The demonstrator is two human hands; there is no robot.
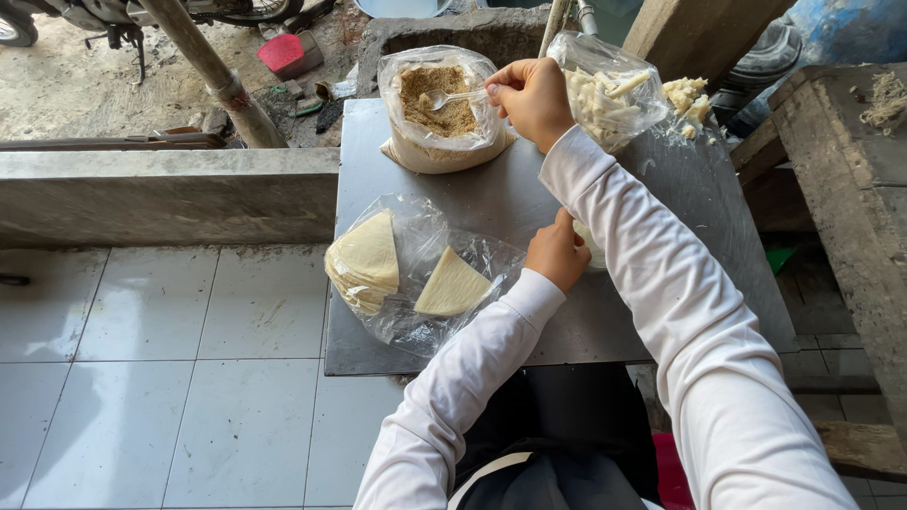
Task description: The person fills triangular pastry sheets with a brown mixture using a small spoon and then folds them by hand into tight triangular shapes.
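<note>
My right hand [531, 97] holds a metal spoon [452, 97] whose bowl dips into a clear bag of brown crumbly powder [436, 106] at the far side of the grey metal table [491, 189]. My left hand [556, 253] rests near the table's middle, closed on a pale wrapper piece [591, 247] that my right sleeve mostly hides. To its left lies an open clear plastic bag [416, 283] with triangular pale yellow wrapper sheets [365, 260]. A second bag of white strips [605, 90] stands behind my right hand.
Loose white pieces [688, 99] lie at the table's far right corner. A low concrete ledge [170, 194] runs left of the table, over white floor tiles [170, 378]. A rough concrete block [850, 189] stands at right. A pole and motorbike parts are beyond.
</note>
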